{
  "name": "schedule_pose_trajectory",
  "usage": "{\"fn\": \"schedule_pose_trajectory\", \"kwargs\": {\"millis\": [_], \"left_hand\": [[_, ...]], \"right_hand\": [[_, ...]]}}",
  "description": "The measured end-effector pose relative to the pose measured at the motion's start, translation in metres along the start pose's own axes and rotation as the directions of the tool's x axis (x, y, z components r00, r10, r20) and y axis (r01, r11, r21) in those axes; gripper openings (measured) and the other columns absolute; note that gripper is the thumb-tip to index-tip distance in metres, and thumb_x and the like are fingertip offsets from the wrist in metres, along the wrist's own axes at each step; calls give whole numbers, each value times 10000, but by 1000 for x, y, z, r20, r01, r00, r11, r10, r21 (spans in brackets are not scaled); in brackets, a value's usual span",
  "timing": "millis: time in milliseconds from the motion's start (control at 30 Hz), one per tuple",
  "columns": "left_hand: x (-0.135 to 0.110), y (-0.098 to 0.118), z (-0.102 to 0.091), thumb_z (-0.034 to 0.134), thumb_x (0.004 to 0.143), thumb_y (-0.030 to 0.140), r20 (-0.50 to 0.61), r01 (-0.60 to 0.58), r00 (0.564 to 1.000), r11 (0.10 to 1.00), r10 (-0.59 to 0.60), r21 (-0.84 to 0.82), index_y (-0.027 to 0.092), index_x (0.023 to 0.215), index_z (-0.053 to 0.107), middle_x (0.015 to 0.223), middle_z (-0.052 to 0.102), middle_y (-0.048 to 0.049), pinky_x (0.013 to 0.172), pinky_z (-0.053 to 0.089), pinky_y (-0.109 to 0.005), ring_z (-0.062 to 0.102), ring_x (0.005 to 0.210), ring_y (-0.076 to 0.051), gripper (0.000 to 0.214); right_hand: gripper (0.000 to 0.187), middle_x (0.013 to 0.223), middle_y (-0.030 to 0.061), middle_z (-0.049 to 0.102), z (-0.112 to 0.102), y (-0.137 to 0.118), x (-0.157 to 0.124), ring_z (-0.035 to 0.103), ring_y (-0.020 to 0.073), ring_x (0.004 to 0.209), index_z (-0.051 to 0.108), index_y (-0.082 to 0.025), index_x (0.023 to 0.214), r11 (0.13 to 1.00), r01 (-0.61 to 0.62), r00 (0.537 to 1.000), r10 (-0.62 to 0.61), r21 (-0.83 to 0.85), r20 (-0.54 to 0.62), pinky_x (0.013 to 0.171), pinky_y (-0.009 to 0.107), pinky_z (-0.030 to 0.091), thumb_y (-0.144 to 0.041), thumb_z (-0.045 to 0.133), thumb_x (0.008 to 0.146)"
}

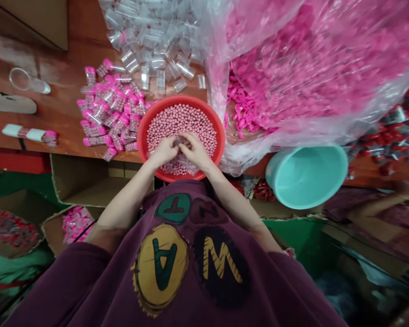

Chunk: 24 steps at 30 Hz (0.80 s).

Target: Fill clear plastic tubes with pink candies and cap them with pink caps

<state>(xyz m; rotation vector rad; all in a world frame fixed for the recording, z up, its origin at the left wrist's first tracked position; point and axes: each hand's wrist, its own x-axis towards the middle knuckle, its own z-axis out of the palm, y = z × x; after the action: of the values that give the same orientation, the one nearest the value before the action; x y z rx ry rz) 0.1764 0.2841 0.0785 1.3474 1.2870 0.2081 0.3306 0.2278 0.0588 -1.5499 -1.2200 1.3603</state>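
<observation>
A red bowl [219, 136] of small pink balls [184, 116] stands at the table's front edge, close to my body. Both hands are over it and close together. My left hand [166, 151] is closed, its thumb and fingertips meeting near the middle of the bowl. Bent inward, the fingers of my right hand [195, 151] are closed beside it. Something small and dark shows between the fingertips, too blurred to name. Below the hands, clear plastic pieces [181, 165] lie on the balls, partly covered by my fingers.
Left of the bowl lies a heap of pink-capped tubes [112, 109]. Loose clear tubes [160, 63] spread behind it. A plastic bag of pink parts [313, 81] fills the right back. A turquoise basin [306, 177] tilts at the front edge. A co-worker's arm [385, 206] is at far right.
</observation>
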Motion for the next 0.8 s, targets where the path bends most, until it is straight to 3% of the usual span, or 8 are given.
{"fn": "schedule_pose_trajectory", "kwargs": {"millis": [133,267,433,533,600,667,733,800], "left_hand": [[-5,17,-9,691,782,187,172,-6,984,986,35,-168,168,1017,808,1012,815,-61,963,630,-363,746,923,-207,263],[-15,28,-31,825,800,406,413,61,909,962,57,-268,232,1049,859,1089,841,-73,997,644,-375,778,1081,-246,305],[-14,27,-42,920,680,489,588,147,809,976,-27,-158,233,941,863,900,831,-56,797,661,-356,775,839,-228,370],[-12,25,-50,888,736,486,426,52,903,999,-53,13,204,1077,852,993,832,-62,866,651,-362,766,893,-229,444],[-11,24,-57,839,798,426,154,-51,988,973,17,223,175,1176,821,1123,805,-97,993,633,-414,752,1026,-264,454],[-11,21,-62,774,843,330,-100,-60,987,879,122,474,148,1192,791,1230,745,-146,1108,589,-480,712,1161,-318,393],[-9,20,-62,677,904,252,-210,19,964,742,164,670,137,1181,764,1292,693,-190,1163,545,-555,650,1275,-383,313],[-5,20,-56,554,974,204,-212,93,969,614,124,784,124,1180,740,1301,676,-225,1157,522,-616,594,1328,-436,289]], "right_hand": [[263,1208,116,684,-28,2,-2,637,268,1189,752,-187,1217,967,245,969,-242,-67,44,1134,483,551,-242,605,1006],[237,1261,90,654,-48,5,-10,626,266,1225,780,-258,1254,951,304,936,-288,-54,203,1151,495,540,-328,640,1076],[250,1264,83,664,-56,-2,-25,649,252,1224,800,-289,1269,925,378,862,-337,-37,379,1122,467,562,-364,620,1112],[293,1305,78,707,-75,6,-27,685,248,1187,753,-311,1352,938,343,918,-325,-44,226,1085,456,590,-393,630,1099],[302,1239,81,748,-99,22,-22,714,248,1088,735,-282,1331,969,231,968,-238,-89,-76,1015,442,623,-412,612,1087],[287,1142,98,772,-128,44,-11,723,263,1029,746,-236,1235,978,56,925,-127,-203,-359,982,448,633,-365,543,1078],[320,1137,131,776,-152,66,4,722,290,1073,763,-207,1182,912,-123,901,-63,-392,-430,1026,470,619,-266,479,1047],[385,1299,178,748,-167,80,19,700,322,1182,766,-181,1260,778,-186,948,-19,-600,-318,1078,491,595,-189,477,1006]]}}
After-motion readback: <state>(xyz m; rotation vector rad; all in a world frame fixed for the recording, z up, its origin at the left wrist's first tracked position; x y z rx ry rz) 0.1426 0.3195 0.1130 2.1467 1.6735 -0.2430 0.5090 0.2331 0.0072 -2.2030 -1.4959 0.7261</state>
